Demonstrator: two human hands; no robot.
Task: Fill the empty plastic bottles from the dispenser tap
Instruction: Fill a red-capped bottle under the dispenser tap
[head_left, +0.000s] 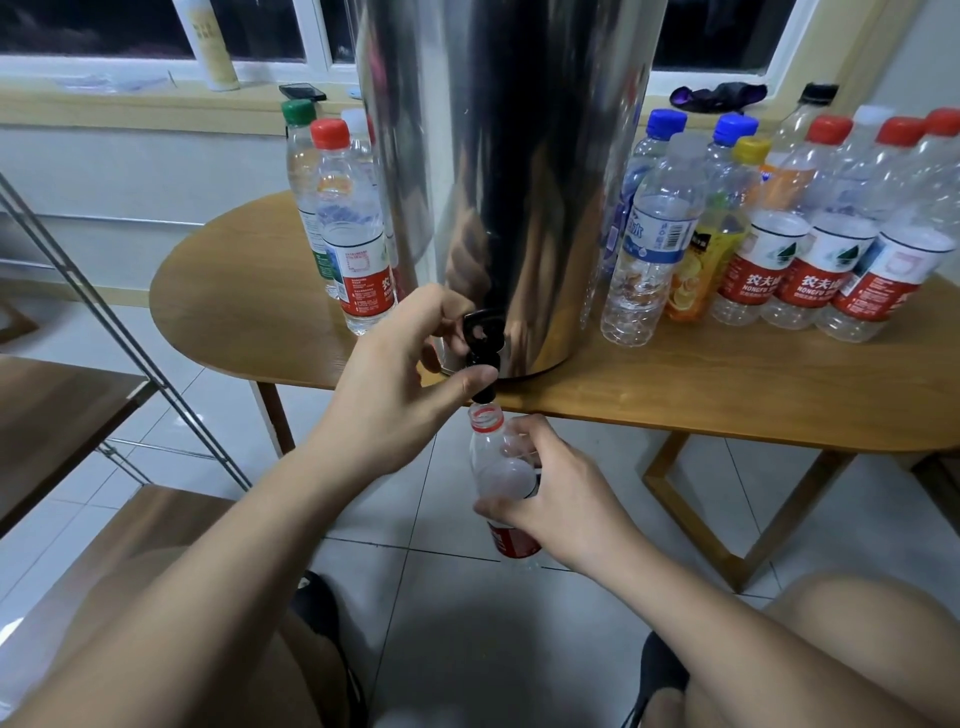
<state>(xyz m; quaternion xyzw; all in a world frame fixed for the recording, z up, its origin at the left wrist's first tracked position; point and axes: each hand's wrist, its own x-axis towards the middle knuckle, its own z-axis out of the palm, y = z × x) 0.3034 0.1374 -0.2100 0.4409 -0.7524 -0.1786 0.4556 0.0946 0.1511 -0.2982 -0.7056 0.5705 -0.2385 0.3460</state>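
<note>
Left hand (410, 374) grips the black tap (483, 338), fingers over the lever, thumb against the spout. Right hand (561, 499) is wrapped around the uncapped bottle (498, 467), held upright with its mouth just under the spout. Can't tell if water is flowing.

Steel dispenser (519, 182) sits at the front edge of the bench (727, 384); the tap overhangs the edge, so the bottle hangs below bench level over the tiled floor (857, 519).

Capped bottles: small group (353, 234) just left of the dispenser, bigger cluster (810, 249) packed on the right. A strip of bench top runs between that cluster and the front edge. Metal rack (130, 332) stands near the left arm.
</note>
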